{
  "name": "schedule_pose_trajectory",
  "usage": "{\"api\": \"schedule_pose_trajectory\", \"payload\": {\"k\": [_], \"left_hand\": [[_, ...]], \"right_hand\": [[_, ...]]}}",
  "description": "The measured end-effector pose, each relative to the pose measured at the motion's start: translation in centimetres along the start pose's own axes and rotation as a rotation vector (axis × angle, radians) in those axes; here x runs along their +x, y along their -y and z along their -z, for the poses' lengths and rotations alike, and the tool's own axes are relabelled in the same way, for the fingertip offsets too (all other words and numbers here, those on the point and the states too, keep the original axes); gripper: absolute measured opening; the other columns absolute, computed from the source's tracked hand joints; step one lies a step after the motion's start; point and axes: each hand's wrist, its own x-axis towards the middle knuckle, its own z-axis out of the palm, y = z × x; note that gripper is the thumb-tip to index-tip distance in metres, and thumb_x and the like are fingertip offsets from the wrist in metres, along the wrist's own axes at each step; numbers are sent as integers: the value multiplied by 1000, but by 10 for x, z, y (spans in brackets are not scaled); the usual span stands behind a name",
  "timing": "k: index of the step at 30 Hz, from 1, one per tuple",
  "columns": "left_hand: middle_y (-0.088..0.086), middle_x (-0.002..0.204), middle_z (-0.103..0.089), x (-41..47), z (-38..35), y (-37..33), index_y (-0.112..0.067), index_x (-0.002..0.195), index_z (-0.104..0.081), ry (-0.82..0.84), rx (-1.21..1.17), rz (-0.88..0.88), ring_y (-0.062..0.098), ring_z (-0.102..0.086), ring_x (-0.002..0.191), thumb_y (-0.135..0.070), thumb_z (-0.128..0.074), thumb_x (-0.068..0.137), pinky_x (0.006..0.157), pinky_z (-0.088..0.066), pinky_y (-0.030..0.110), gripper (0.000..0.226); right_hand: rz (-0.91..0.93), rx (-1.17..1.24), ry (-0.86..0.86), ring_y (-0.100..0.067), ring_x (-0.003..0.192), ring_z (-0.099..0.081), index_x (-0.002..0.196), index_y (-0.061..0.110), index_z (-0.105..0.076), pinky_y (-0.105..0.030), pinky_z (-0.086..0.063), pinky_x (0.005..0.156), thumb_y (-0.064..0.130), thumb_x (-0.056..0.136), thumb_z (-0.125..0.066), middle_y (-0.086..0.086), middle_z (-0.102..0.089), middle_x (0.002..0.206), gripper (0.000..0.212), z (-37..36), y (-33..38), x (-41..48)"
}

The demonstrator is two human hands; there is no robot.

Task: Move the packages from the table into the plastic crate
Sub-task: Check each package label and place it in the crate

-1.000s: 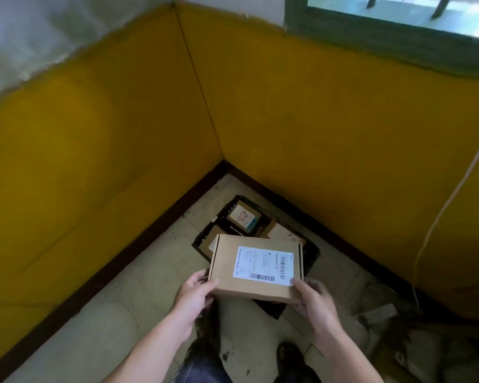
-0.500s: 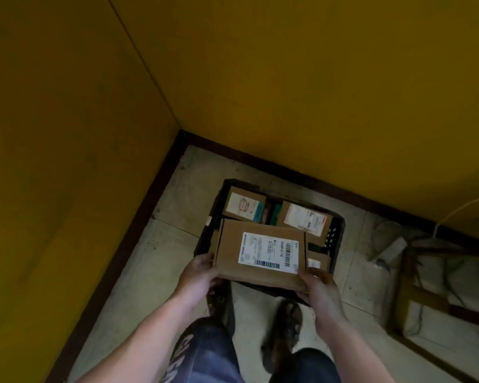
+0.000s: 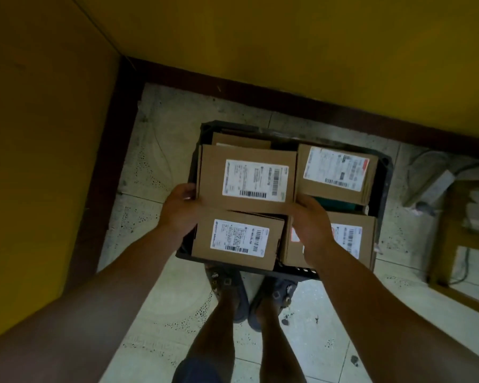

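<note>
Head view: the held package [image 3: 246, 181] hangs over the left half of the plastic crate [image 3: 386, 175], just above the packages already inside and not yet set down.
Walls [image 3: 260, 45]: yellow, meeting in a corner close behind the crate, so there is little room to swing round the far side.
Floor [image 3: 155, 167]: pale speckled tile; the crate stands on it, and no desk is in sight.
Plastic crate: dark and open-topped, looking nearly full across its top layer.
Wooden frame [image 3: 448, 244]: right of the crate, apart from it and out of the path.
Held package: a flat cardboard box with a white label on top. It likely is stiff and fairly light, with dry card that is not slippery. Its short side edges are the best place to hold, keeping the label up.
Near-left package [image 3: 238, 239]: partly under the held one, so it may prop that one up crooked.
Far-right package [image 3: 338, 172]: just beside the held one and limits any slide to the right.
Near-right package [image 3: 351, 236]: partly covered by the right hand [image 3: 313, 225].
Left hand [image 3: 180, 203]: at the near-left corner of the held package.
Fingers [image 3: 190, 189]: the left ones curl round the box edge. The right ones are mostly hidden behind the back of the hand and seem to clasp the near-right corner.
</note>
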Motion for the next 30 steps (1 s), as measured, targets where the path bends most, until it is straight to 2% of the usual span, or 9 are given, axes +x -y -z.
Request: {"api": "schedule_pose_trajectory", "payload": {"k": [2,6,10,12,17,19,22,27,30], "left_hand": [[-1,113,-61,16,-4,-1,-20,115,-58,-6,40,-27,6,-59,82,-6,-65,90,61,-44,14,30],[-2,110,-61,34,-9,-7,-25,106,-56,-2,156,-86,13,-59,87,-6,-61,91,65,-44,18,25],[-7,110,-57,30,-11,-6,-25,113,-56,10,174,-79,10,-56,87,-6,-61,90,63,-41,15,29],[-9,109,-56,20,-8,-4,-29,106,-56,-5,148,-70,8,-57,85,-6,-59,91,63,-41,15,28],[3,115,-66,-19,-9,-15,-18,107,-65,15,25,-38,19,-65,94,-9,-59,92,82,-55,32,19],[6,105,-72,-47,-11,-28,-17,110,-67,42,-40,-12,20,-69,90,-10,-59,92,80,-58,32,22],[-4,90,-74,-103,-14,-57,-24,108,-68,115,-165,-24,5,-71,75,-12,-60,91,55,-52,16,22],[-7,108,-73,-197,-7,-99,-26,114,-65,357,-272,-61,6,-69,100,-23,-61,94,80,-49,22,20],[-3,109,-74,-252,2,-124,-20,118,-64,440,-302,-83,9,-69,100,-21,-55,98,82,-49,24,22]], "right_hand": [[2,-26,33,-19,107,-64,126,25,-64,-39,-49,99,34,91,-65,4,-69,116,36,-5,-1,10],[3,-35,52,-18,110,-62,128,22,-63,-36,-46,103,27,94,-61,3,-68,121,34,-7,-2,21],[-10,-78,48,-6,89,-61,99,27,-70,-19,-46,77,18,96,-57,7,-68,100,17,-1,-6,19],[-23,-106,34,-9,80,-59,83,26,-68,-20,-44,67,17,95,-55,5,-67,88,20,2,-5,13],[-35,-100,23,-31,96,-60,115,-11,-61,-41,-46,95,12,96,-54,-26,-61,118,30,26,2,-13],[-47,-89,27,-30,106,-59,111,2,-66,-44,-44,104,15,96,-55,-20,-62,123,22,37,7,-32],[-37,-56,12,-22,107,-59,100,21,-68,-44,-44,105,20,94,-57,-4,-65,113,12,57,22,-71],[24,-13,-50,-20,107,-61,122,23,-62,-42,-47,101,20,91,-57,-1,-66,115,32,87,48,-158],[110,78,-102,-9,89,-68,123,24,-61,-26,-55,77,19,93,-57,4,-70,104,31,111,63,-221]]}}
